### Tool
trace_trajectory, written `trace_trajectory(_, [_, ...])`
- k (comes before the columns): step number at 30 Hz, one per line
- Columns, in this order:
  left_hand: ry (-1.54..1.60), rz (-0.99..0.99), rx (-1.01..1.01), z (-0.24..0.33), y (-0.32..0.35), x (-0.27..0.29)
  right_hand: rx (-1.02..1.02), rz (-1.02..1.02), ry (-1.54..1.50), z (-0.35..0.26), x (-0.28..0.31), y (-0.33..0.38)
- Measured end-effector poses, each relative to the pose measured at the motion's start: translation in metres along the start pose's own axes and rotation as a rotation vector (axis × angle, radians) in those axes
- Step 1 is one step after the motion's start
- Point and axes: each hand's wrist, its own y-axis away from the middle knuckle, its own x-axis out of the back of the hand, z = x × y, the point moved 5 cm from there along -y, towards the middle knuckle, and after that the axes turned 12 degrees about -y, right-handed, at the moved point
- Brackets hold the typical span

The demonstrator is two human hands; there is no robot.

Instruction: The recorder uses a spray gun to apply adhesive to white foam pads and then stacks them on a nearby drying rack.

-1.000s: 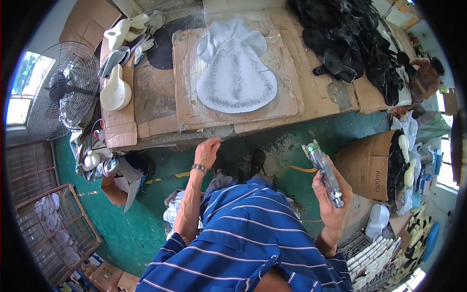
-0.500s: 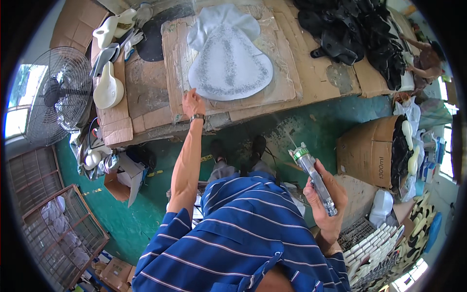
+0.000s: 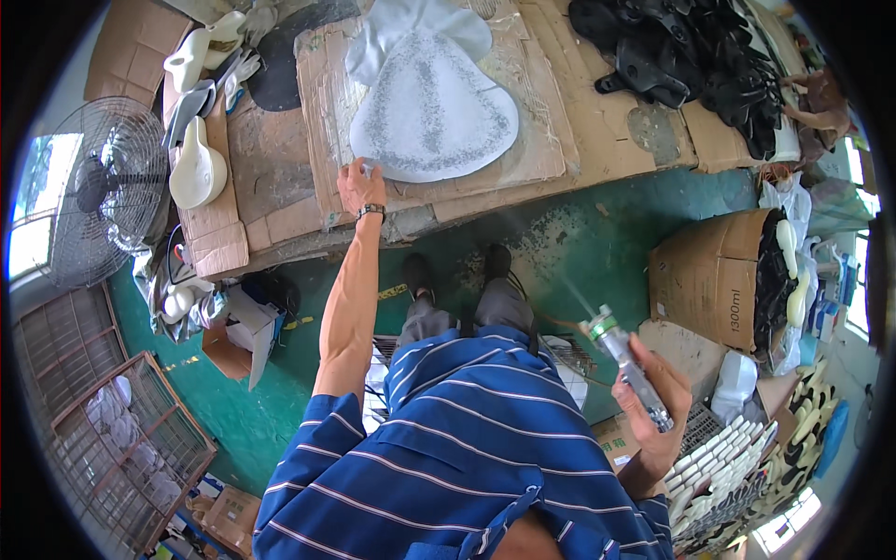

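Observation:
My left hand (image 3: 359,187) reaches forward and touches the near edge of a white, speckled, pear-shaped sheet (image 3: 431,107) that lies on a cardboard-covered workbench (image 3: 597,131). My right hand (image 3: 658,401) is held low at my right side, shut on a slim spray can (image 3: 627,366) with a green collar near its nozzle. A thin mist streak runs from the nozzle toward the bench. My blue striped shirt and dark trousers fill the lower middle of the view.
A pile of black shoe parts (image 3: 700,56) lies on the bench at right. White shoe lasts (image 3: 196,168) sit at its left end. A standing fan (image 3: 98,201) is at far left, a wire cage (image 3: 112,439) lower left, an open carton (image 3: 719,275) at right.
My left hand has gone from the bench's front edge up to the white sheet. My right hand has kept the can and sunk a little.

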Motion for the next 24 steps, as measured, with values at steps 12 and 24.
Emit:
trace_trajectory(12, [0.681,-0.065,0.774,-0.010,-0.008,-0.037,0.053,0.076,-0.143,0.025,0.044,-0.014])
trace_trajectory(24, [1.518,-0.473,0.662,0.054,-0.017,-0.053,0.076,-0.111,-0.132,0.066,0.066,-0.033])
